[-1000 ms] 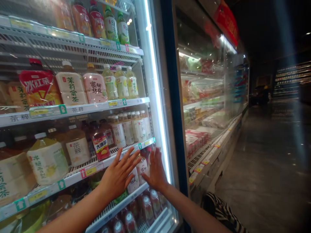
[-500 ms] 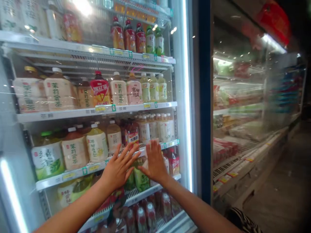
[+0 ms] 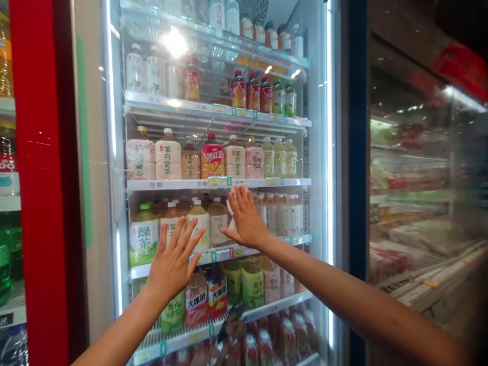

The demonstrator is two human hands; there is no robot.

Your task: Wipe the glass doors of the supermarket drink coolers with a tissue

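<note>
A glass cooler door (image 3: 213,122) stands in front of me, with bottled drinks on shelves behind it. My right hand (image 3: 246,216) lies flat against the glass at the middle of the door, holding a white cloth (image 3: 230,209) pressed under its palm and fingers. Only the cloth's edges show past the fingers, so it could be a paper wipe. Lower and to the left, my left hand (image 3: 171,264) is open with fingers spread, at the glass before a green-capped tea bottle (image 3: 145,234). I cannot tell whether it touches the door. It holds nothing.
A bright light strip (image 3: 330,152) and a dark blue frame (image 3: 356,213) edge the door on the right. Another open chiller (image 3: 419,203) with packed food runs beyond it. To the left stand a red pillar (image 3: 38,152) and another shelf of drinks (image 3: 9,203).
The view has swung left and back, showing the whole door and the red pillar. My right hand has moved up and left across the glass with the cloth; the left hand sits lower, farther from it.
</note>
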